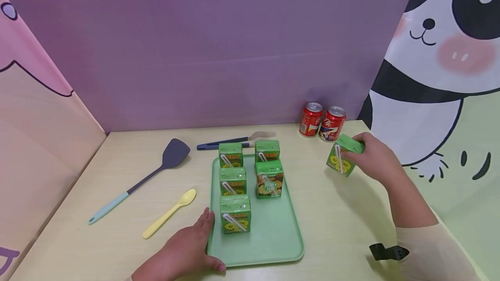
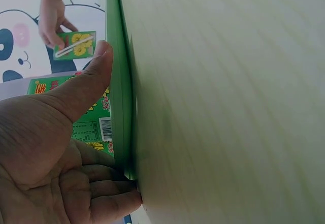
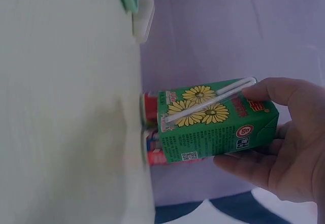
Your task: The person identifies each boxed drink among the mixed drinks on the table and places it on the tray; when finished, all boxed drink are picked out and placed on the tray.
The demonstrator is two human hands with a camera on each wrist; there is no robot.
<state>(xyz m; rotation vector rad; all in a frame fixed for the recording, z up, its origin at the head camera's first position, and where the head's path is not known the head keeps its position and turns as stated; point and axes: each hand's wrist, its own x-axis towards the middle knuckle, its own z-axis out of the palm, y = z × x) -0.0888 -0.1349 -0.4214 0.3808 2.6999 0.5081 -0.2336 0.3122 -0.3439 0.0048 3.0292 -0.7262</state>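
Note:
A green drink carton (image 1: 341, 159) with yellow flowers and a white straw on its side is held in my right hand (image 1: 373, 157). The thumb presses the straw side, the fingers the far side, and the carton is tilted above the table, right of the tray. In the right wrist view the same carton (image 3: 213, 120) shows its printed side. My left hand (image 1: 187, 246) rests along the near left edge of the light green tray (image 1: 273, 242), fingers straight and thumb at the front corner. Several matching cartons (image 1: 235, 218) stand upright on the tray in two columns.
Two red cans (image 1: 311, 119) stand at the back right. Dark-handled tongs (image 1: 222, 145) lie behind the tray. To its left lie a spatula (image 1: 156, 170) and a yellow spoon (image 1: 169, 214). A purple backdrop (image 1: 234, 55) rises behind the table.

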